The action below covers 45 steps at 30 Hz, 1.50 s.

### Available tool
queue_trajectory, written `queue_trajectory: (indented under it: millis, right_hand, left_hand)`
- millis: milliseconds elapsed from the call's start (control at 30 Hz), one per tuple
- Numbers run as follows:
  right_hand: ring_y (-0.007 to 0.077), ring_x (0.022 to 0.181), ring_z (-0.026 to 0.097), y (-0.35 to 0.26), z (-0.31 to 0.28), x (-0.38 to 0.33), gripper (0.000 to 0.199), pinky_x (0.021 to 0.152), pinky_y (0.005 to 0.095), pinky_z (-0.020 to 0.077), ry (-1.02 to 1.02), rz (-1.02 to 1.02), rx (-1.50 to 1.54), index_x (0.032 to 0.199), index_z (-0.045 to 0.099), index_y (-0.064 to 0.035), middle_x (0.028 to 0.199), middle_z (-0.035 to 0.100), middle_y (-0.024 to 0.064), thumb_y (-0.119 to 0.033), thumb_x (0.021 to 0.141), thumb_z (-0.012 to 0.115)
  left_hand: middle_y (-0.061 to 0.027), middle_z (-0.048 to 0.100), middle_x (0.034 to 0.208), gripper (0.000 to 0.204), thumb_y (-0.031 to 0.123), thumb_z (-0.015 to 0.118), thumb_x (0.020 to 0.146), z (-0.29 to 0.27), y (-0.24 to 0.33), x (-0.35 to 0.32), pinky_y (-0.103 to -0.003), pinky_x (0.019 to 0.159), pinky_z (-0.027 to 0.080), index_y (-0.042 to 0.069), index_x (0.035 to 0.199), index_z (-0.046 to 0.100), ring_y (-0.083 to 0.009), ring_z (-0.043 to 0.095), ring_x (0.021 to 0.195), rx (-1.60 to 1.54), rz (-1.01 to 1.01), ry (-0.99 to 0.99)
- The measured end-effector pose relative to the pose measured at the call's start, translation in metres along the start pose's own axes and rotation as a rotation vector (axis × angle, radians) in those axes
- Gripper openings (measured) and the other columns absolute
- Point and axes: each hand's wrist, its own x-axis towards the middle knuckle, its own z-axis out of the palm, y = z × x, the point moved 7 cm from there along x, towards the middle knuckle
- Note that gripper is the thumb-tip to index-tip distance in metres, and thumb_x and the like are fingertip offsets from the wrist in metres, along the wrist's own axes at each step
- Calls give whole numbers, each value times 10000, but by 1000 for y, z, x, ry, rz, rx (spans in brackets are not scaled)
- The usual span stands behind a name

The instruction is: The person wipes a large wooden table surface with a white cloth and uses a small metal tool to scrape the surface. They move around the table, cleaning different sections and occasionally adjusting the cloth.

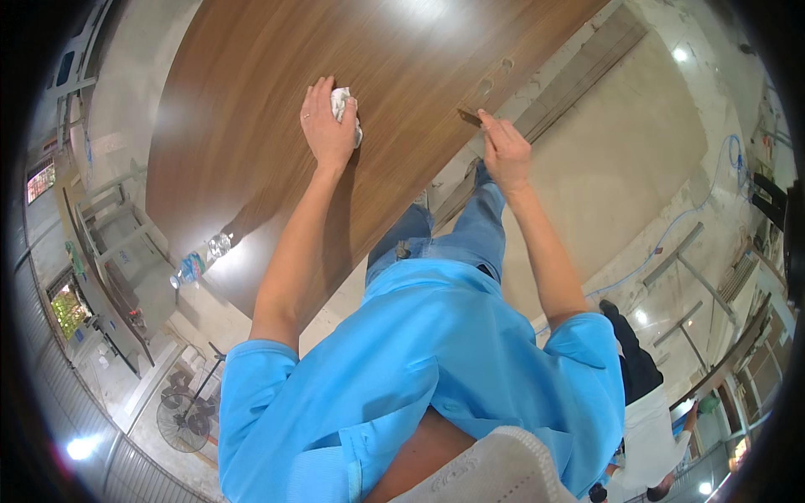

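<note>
A large brown wood-grain panel lies in front of me. My left hand rests on it, fingers curled over a crumpled white cloth pressed to the surface; part of the cloth is hidden under the palm. By the panel's right edge, my right hand pinches a small flat brownish piece, thin like a scraper blade; its exact kind does not show. Its tip reaches over the panel. Just beyond it, two round marks or cut-outs sit near that edge.
A clear plastic bottle is at the panel's left corner, beside a shiny clear object. A standing fan is at lower left. On the right, a blue hose crosses the floor near metal frames. Another person is behind, lower right.
</note>
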Motion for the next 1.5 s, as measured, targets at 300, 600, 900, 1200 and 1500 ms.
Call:
queue_trajectory:
  millis: [300, 600, 900, 1200, 1500]
  right_hand:
    - [279, 848, 703, -107, 50, -103, 463, 726, 399, 593, -246, -89, 107, 1307, 721, -109, 928, 693, 99, -41, 853, 663]
    - [294, 888, 723, 78, -19, 40, 323, 782, 396, 583, 191, 240, 29, 1260, 766, -175, 999, 747, 111, -63, 974, 666]
    - [293, 843, 700, -18, 12, -31, 386, 752, 369, 575, 22, 115, 36, 1284, 753, -204, 1010, 720, 61, -58, 934, 674]
    - [276, 737, 638, -154, 62, -131, 389, 673, 349, 528, 3, 66, 97, 1255, 762, -109, 889, 660, 106, 9, 895, 676]
    - [308, 817, 678, -300, 120, -254, 478, 696, 416, 565, -109, 5, 88, 1325, 707, -134, 898, 653, 98, -14, 867, 645]
  left_hand:
    - [-144, 556, 1561, 558, 222, 699, 949, -97, -42, -180, -531, 1232, 323, 82, 1480, 599, -384, 441, 1498, 64, 165, -238]
    - [-135, 516, 1594, 549, 207, 676, 953, -113, -67, -208, -523, 1247, 307, 84, 1481, 590, -373, 418, 1514, 103, 157, -312]
    - [-100, 566, 1550, 529, 242, 713, 931, -116, -68, -207, -519, 1207, 353, 127, 1443, 639, -347, 464, 1476, 91, 165, -250]
    - [-104, 570, 1545, 532, 259, 731, 935, -138, -103, -240, -520, 1202, 364, 116, 1439, 638, -350, 476, 1467, -37, 218, -243]
    - [-134, 559, 1546, 562, 241, 720, 945, -248, -246, -338, -508, 1208, 351, 76, 1466, 592, -357, 472, 1470, 62, 154, -228]
